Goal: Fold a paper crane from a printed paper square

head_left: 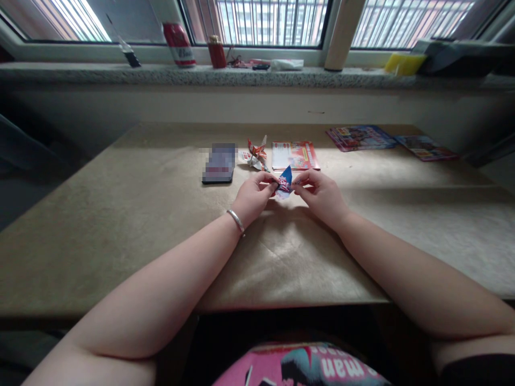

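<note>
Between my two hands is a small folded paper (285, 181), blue at its pointed top with pink and white print lower down. My left hand (256, 194) pinches its left side between thumb and fingers; a silver bangle circles that wrist. On the opposite side, my right hand (317, 192) pinches the paper's right edge. Both hands are just above the table, and the fingertips hide the paper's sides. Just beyond my left hand rest folded paper figures (257, 153) in orange and white. A stack of red and white printed sheets (295, 155) lies behind the folded paper.
A dark phone (219, 163) lies left of the figures on the tan table (120, 230). Colourful printed cards (361, 138) and more cards (425, 147) are at the back right. The stone windowsill (257, 78) holds a red can (179, 45), a red bottle (217, 53) and a yellow item (404, 64).
</note>
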A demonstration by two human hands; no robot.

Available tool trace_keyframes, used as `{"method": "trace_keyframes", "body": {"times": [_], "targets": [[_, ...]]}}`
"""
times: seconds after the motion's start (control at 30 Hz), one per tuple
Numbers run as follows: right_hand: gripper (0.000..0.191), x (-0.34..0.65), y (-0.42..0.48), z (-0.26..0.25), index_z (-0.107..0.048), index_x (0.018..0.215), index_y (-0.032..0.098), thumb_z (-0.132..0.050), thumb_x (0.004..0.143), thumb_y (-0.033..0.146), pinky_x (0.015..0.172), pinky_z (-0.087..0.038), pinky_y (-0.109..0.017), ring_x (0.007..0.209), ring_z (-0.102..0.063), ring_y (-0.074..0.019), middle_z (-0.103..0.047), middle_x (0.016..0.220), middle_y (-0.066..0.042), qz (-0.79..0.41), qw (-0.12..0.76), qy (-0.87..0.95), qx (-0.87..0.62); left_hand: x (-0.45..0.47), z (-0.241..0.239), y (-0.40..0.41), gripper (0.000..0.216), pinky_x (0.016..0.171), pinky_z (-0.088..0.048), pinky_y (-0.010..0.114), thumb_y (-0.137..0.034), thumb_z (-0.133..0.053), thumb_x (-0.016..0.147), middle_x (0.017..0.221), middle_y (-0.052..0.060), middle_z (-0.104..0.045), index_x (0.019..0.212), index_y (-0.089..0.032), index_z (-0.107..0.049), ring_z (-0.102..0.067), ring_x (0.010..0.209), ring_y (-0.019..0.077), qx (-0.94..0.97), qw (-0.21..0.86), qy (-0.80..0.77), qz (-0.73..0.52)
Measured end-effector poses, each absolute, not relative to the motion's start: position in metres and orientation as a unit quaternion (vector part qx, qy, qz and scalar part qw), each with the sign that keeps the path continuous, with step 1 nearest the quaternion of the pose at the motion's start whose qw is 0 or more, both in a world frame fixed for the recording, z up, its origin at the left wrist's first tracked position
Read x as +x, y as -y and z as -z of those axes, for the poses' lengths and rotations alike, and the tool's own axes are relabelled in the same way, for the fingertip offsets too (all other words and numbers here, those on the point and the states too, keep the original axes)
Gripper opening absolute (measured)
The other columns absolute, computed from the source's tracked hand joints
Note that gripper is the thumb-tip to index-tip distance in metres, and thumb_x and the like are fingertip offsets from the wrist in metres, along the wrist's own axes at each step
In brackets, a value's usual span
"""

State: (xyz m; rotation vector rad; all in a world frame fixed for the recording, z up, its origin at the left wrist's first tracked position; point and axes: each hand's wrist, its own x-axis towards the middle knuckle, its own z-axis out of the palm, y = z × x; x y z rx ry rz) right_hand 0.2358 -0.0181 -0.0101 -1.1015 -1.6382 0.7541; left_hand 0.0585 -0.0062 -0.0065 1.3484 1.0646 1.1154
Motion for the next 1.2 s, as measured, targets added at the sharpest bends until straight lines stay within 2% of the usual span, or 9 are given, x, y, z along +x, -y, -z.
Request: {"method": "trace_keyframes", "body": {"times": [0.13, 0.3, 0.37, 0.53, 0.73, 0.93, 1.1, 1.2], "targets": [[0.026, 0.236, 0.013, 0.011, -0.056, 0.079, 0.022, -0.072, 0.073, 0.043, 0.073, -0.057, -0.034, 0.074, -0.064, -0.014, -0.064, 0.079, 0.001, -0.41, 0.511, 0.607, -0.45, 0.06, 0.008, 0.004, 0.006, 0.073, -0.052, 0.021, -0.017, -0.063, 0.081, 0.078, -0.001, -0.063, 0.082, -0.015, -0.057, -0.062, 0.071, 0.0073, 0.514, 0.532, -0.446, -0.504], [0.037, 0.235, 0.008, 0.013, -0.051, 0.078, 0.023, -0.077, 0.066, 0.047, 0.077, -0.057, -0.034, 0.08, -0.066, -0.0134, -0.065, 0.082, 0.003, -0.495, 0.536, 0.533, -0.428, 0.061, 0.012, 0.001, 0.007, 0.085, -0.053, 0.025, -0.014, -0.061, 0.083, 0.085, -0.001, -0.064, 0.081, -0.015, -0.054, -0.065, 0.08, 0.0074, 0.467, 0.584, -0.402, -0.529], [0.036, 0.236, 0.008, 0.014, -0.052, 0.078, 0.023, -0.076, 0.067, 0.047, 0.076, -0.057, -0.034, 0.079, -0.065, -0.0131, -0.064, 0.08, 0.003, -0.487, 0.533, 0.543, -0.428, 0.06, 0.014, -0.001, 0.01, 0.082, -0.053, 0.025, -0.015, -0.063, 0.082, 0.084, -0.001, -0.065, 0.081, -0.015, -0.054, -0.065, 0.079, 0.0078, 0.478, 0.584, -0.395, -0.524], [0.023, 0.238, 0.01, 0.016, -0.06, 0.082, 0.022, -0.071, 0.075, 0.042, 0.07, -0.055, -0.031, 0.072, -0.06, -0.0124, -0.064, 0.081, 0.001, -0.367, 0.5, 0.638, -0.456, 0.058, 0.015, 0.0, 0.021, 0.073, -0.052, 0.021, -0.025, -0.073, 0.074, 0.08, 0.0, -0.065, 0.084, -0.016, -0.057, -0.065, 0.075, 0.0102, 0.536, 0.564, -0.399, -0.485], [0.021, 0.237, 0.013, 0.015, -0.063, 0.085, 0.023, -0.068, 0.078, 0.042, 0.066, -0.054, -0.03, 0.072, -0.06, -0.0136, -0.066, 0.085, -0.001, -0.332, 0.499, 0.661, -0.452, 0.059, 0.008, 0.008, 0.034, 0.073, -0.051, 0.024, -0.04, -0.073, 0.072, 0.091, 0.001, -0.063, 0.092, -0.017, -0.058, -0.063, 0.078, 0.0105, 0.509, 0.598, -0.402, -0.471], [0.022, 0.234, 0.018, 0.011, -0.064, 0.088, 0.023, -0.068, 0.078, 0.041, 0.065, -0.054, -0.03, 0.072, -0.061, -0.014, -0.065, 0.087, -0.002, -0.342, 0.484, 0.671, -0.446, 0.062, 0.008, 0.012, 0.061, 0.072, -0.052, 0.025, -0.026, -0.079, 0.066, 0.12, 0.007, -0.055, 0.117, -0.022, -0.045, -0.063, 0.087, 0.0132, 0.474, 0.633, -0.376, -0.483], [0.018, 0.233, 0.018, 0.009, -0.061, 0.091, 0.023, -0.064, 0.079, 0.036, 0.07, -0.056, -0.032, 0.069, -0.061, -0.0124, -0.059, 0.075, 0.002, -0.445, 0.481, 0.627, -0.421, 0.062, 0.008, 0.013, 0.059, 0.076, -0.054, 0.028, -0.013, -0.073, 0.067, 0.129, 0.012, -0.05, 0.117, -0.019, -0.044, -0.064, 0.091, 0.0141, 0.462, 0.634, -0.397, -0.475], [0.021, 0.232, 0.016, 0.007, -0.052, 0.085, 0.024, -0.065, 0.077, 0.039, 0.064, -0.058, -0.03, 0.064, -0.061, -0.0108, -0.054, 0.071, 0.006, -0.513, 0.52, 0.519, -0.445, 0.061, 0.009, 0.013, 0.059, 0.08, -0.054, 0.031, -0.015, -0.074, 0.068, 0.132, 0.013, -0.05, 0.119, -0.02, -0.044, -0.064, 0.089, 0.014, 0.488, 0.623, -0.401, -0.46]]}}
